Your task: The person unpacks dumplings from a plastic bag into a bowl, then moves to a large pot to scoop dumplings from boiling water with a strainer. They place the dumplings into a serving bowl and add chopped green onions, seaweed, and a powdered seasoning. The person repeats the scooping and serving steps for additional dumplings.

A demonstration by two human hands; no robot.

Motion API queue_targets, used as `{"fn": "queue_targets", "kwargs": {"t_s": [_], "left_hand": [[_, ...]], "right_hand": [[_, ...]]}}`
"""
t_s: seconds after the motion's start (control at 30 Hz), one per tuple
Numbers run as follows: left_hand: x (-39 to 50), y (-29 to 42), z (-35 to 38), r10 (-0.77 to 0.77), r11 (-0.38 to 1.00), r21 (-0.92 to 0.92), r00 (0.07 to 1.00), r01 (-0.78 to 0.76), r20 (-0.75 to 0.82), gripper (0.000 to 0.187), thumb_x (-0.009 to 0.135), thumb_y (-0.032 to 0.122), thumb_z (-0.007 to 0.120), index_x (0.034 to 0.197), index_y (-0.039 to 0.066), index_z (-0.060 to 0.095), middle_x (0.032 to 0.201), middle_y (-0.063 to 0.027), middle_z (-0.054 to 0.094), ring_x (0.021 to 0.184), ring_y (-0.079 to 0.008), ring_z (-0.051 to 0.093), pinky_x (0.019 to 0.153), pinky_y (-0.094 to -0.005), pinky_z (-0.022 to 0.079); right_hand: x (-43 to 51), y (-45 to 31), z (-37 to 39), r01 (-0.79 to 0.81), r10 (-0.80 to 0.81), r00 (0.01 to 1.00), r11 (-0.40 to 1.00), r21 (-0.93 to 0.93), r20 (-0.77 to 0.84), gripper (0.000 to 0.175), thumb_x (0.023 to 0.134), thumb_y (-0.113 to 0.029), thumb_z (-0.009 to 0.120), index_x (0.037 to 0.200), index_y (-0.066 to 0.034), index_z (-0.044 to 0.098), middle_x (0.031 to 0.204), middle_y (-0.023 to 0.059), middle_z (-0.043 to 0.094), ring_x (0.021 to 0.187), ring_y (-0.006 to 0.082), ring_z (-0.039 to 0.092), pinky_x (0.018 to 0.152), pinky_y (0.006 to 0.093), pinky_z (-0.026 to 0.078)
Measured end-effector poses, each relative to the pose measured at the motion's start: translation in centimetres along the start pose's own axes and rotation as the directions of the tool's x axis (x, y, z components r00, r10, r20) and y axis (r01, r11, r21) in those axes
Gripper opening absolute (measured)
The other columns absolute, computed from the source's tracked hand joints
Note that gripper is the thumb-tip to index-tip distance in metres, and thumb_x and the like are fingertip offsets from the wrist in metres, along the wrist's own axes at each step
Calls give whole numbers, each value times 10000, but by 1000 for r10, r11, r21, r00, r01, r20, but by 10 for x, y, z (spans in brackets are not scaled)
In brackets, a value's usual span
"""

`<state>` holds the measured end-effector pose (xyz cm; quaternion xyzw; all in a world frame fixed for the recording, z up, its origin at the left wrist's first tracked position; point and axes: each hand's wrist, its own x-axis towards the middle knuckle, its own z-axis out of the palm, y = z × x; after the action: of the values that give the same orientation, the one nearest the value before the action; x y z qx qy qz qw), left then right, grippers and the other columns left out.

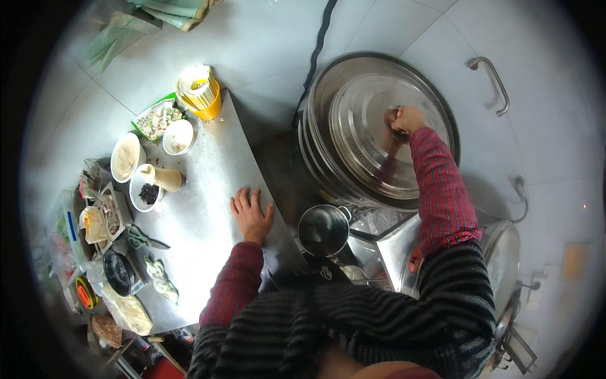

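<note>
My right hand [410,119] grips the knob of a shiny round metal lid [360,109]. That lid lies on top of a tall stack of steamer tiers [315,166] with a wide metal rim. Whether the lid is raised at all, I cannot tell. My left hand [252,214] rests palm down, fingers spread, on the stainless steel table [208,166] near its right edge. Nothing is under or in that hand that I can see. Below the steamer stands a metal pot [323,230] with side handles.
On the table's left are a squeeze bottle [165,178], white bowls [127,156], green-handled scissors [142,238], a crumpled cloth [162,278] and a small black pan [118,271]. A yellow cup [209,108] of paper bags stands at the back corner. A metal handle [494,85] juts from the tiled wall.
</note>
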<state>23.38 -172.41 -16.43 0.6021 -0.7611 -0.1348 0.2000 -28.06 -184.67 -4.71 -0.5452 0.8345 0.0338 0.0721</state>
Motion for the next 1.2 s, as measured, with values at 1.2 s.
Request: {"fn": "queue_targets", "kwargs": {"t_s": [1.2], "left_hand": [[-9,-20,36,285,957,-35,956,-287,-71,555,854,418,611,1299,110,486,1376,-156,373,1305,-359,295,1072,-536,207]], "right_hand": [[-470,-73,332,-592,556,790,582,558,257,358,954,-352,469,1017,-67,678,894,206,675,850,403,643,746,458,495]]}}
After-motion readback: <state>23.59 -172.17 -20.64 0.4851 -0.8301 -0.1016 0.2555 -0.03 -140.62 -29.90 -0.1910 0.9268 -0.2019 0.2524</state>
